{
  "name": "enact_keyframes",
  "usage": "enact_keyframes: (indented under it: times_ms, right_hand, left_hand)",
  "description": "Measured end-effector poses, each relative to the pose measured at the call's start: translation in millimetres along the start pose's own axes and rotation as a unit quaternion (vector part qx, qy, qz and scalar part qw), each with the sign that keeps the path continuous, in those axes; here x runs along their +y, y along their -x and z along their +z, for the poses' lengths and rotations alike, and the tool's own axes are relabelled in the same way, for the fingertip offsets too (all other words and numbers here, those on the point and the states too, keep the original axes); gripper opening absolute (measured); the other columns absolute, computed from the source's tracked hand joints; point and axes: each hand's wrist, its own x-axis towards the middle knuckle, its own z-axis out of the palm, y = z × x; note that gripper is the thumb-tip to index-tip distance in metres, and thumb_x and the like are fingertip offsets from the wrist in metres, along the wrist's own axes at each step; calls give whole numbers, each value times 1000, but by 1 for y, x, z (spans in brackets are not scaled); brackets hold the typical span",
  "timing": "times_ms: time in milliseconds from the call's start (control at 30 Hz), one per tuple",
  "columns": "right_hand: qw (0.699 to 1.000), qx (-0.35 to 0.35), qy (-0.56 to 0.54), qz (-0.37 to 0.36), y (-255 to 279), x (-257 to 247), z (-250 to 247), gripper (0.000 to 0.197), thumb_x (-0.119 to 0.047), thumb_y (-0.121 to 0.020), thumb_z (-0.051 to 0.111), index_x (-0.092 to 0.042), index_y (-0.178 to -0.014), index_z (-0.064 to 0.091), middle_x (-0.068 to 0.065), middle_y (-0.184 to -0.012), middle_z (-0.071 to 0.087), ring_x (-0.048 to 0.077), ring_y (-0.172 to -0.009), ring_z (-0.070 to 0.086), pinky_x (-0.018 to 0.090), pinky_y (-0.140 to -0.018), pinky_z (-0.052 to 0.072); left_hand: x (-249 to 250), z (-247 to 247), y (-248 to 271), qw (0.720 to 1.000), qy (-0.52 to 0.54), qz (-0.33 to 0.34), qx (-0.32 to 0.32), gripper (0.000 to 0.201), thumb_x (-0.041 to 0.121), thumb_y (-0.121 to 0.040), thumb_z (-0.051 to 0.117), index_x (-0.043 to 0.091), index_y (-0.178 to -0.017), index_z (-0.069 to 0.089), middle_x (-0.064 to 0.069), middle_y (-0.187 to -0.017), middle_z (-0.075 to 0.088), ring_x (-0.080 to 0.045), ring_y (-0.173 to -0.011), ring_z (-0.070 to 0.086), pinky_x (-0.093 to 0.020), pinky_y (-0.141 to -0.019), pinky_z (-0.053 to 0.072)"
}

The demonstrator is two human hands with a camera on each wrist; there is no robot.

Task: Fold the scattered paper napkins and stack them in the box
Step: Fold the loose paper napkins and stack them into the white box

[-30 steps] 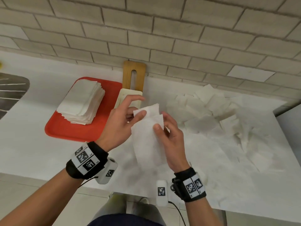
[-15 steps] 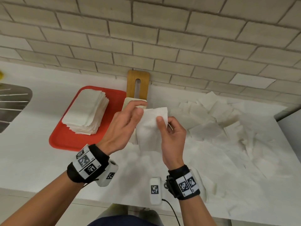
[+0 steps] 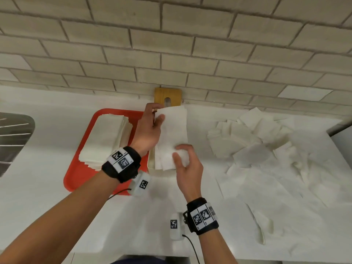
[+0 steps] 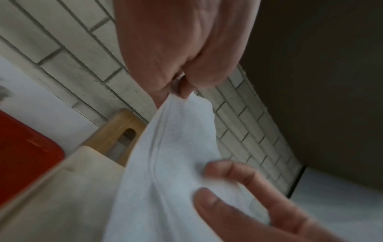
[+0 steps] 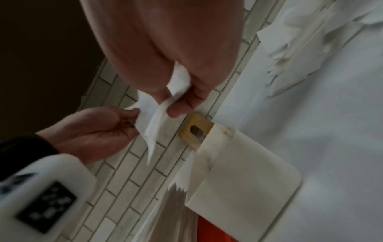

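A white paper napkin, folded into a long strip, is held lengthwise just above the cream box on the white counter. My left hand pinches its far left corner between thumb and fingers. My right hand pinches its near end. In the left wrist view the left fingertips grip the napkin over the box. The right wrist view shows the napkin pinched in my right hand, above the box. The napkin hides the inside of the box.
A red tray left of the box carries a stack of folded napkins. A wooden lid leans on the brick wall behind the box. Several loose napkins lie scattered at the right. A sink is at far left.
Both hands have carried the napkin away from me to over the box. It has gone from a loose hanging sheet to a long folded strip, and the right hand now holds its near end.
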Motion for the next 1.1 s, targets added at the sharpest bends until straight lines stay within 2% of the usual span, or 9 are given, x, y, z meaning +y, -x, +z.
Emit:
enact_keyframes:
  times_ms: [67, 167, 333, 467, 567, 700, 800, 967, 1100]
  right_hand:
    - [996, -11, 83, 23, -12, 14, 15, 19, -11, -97, 73, -28, -106, 71, -14, -105, 75, 5, -95, 69, 29, -90, 55]
    - [978, -61, 185, 80, -28, 26, 35, 15, -7, -96, 74, -15, -108, 73, 1, -110, 75, 17, -97, 71, 30, -96, 57]
    - [921, -159, 320, 153, -43, 25, 59, 21, -7, -106, 54, -4, -124, 63, 21, -124, 59, 40, -105, 69, 41, -93, 59]
    - [898, -200, 359, 159, -44, 23, 60, 25, -11, -106, 56, -3, -129, 60, 23, -129, 57, 42, -112, 66, 43, -96, 56]
    - [906, -166, 369, 121, -37, 15, 48, 17, -12, -105, 55, -6, -118, 64, 20, -115, 63, 41, -102, 66, 40, -81, 52]
    - [937, -66, 337, 60, -25, 15, 7, 11, -20, -101, 60, -17, -98, 70, 7, -86, 74, 30, -79, 70, 39, -67, 59]
    - [937, -28, 334, 96, -20, 30, -38, 8, -28, -99, 60, -27, -95, 66, -2, -86, 76, 27, -80, 72, 40, -69, 61]
    - [921, -25, 363, 142, -16, 77, -129, 5, -31, -98, 67, -30, -103, 67, -9, -96, 77, 22, -95, 74, 37, -81, 60]
    - [904, -18, 398, 154, -26, 119, -220, 38, -23, -93, 76, -25, -127, 59, 5, -127, 66, 33, -117, 66, 46, -95, 56]
  left_hand:
    - [-20, 3, -22, 995, -87, -10, -38, 26, 17, -110, 56, 25, -135, 51, -1, -106, 66, -14, -87, 64, -23, -72, 50]
    - [-48, 6, -47, 967, -220, -27, -123, 34, 11, -106, 62, 22, -136, 50, -11, -131, 65, -27, -112, 64, -35, -86, 54]
    - [-60, 18, -60, 916, -348, -1, -200, 27, 0, -106, 52, 16, -125, 44, -2, -92, 50, -17, -78, 57, -41, -76, 56]
    - [-68, 27, -63, 871, -433, 82, -218, 27, -2, -97, 62, 13, -116, 49, -11, -110, 59, -32, -102, 63, -46, -84, 56]
    - [-74, 34, -59, 825, -495, 159, -223, 34, 20, -93, 76, 14, -120, 56, -12, -130, 47, -36, -117, 52, -48, -91, 55]
    - [-83, 48, -49, 755, -534, 75, -374, 86, 69, -83, 75, 29, -151, 40, -9, -150, 34, -44, -126, 51, -48, -94, 50]
    - [-89, 56, -39, 710, -562, 44, -423, 114, 71, -65, 88, 31, -157, 34, -10, -155, 34, -46, -127, 53, -50, -107, 46]
    - [-74, 56, -35, 746, -529, 28, -403, 107, 50, -66, 97, 26, -154, 39, -8, -148, 43, -38, -128, 55, -52, -106, 50]
    - [-34, 63, -4, 867, -437, 90, -222, 49, 32, -97, 71, 19, -140, 50, -9, -132, 58, -33, -121, 59, -51, -94, 55]
